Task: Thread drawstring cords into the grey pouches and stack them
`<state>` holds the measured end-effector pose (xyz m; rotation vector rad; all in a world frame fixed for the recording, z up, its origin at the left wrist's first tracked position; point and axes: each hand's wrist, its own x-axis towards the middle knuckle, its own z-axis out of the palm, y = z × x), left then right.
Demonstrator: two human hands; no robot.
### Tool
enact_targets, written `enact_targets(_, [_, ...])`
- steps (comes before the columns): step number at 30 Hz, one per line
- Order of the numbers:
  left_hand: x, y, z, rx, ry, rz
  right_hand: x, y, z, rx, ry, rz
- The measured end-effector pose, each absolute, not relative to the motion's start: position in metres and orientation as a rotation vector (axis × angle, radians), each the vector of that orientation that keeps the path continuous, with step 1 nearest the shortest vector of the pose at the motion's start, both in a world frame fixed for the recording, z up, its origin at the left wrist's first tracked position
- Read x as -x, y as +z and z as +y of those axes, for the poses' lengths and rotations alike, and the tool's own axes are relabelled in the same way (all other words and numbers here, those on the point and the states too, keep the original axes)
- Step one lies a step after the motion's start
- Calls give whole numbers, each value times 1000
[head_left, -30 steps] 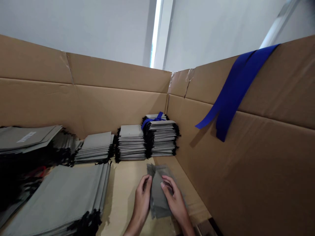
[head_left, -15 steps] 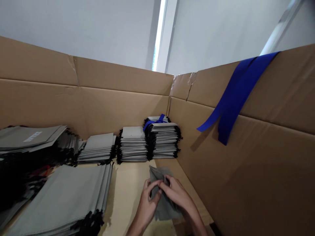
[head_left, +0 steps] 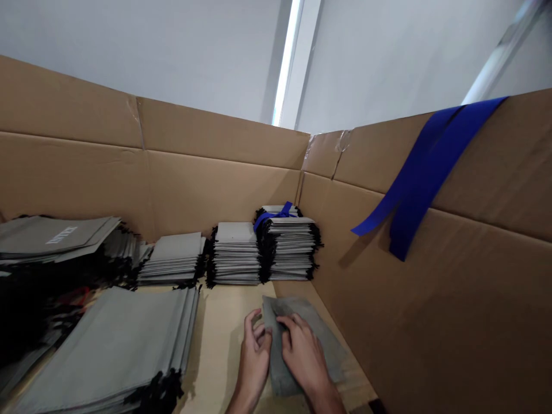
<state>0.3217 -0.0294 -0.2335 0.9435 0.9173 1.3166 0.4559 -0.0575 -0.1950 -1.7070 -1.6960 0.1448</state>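
Note:
A thin grey fabric bag, folded and slightly rumpled, lies at the lower middle near the right cardboard wall. My right hand is over it, its bent fingers and thumb closed on the cloth near a fold. Beside the bag's left edge is my left hand. Its fingers are loosely curled and apart, and the thumb tip touches the edge of the cloth. To the left lies a stack of large grey bags with black cord ends at its near right corner.
Along the back cardboard wall stand a low stack, a taller stack and a stack with a blue band. Bags with white lettering lie far left. Blue strips hang over the right wall.
The bunched bag now lies flatter and spreads to the right. My hands have moved apart, the left off most of the cloth. The view has shifted slightly.

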Motion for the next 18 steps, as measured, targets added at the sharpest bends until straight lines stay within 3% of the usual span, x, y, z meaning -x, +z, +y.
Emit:
enact_targets(11, [-315,-226,-30,-864,1173,937,-457,-219,-46,1505,642,-1215])
enact_targets(18, [-318,-231,-33,-991,1355,934,-465,-234,-46,1389,640,-1091])
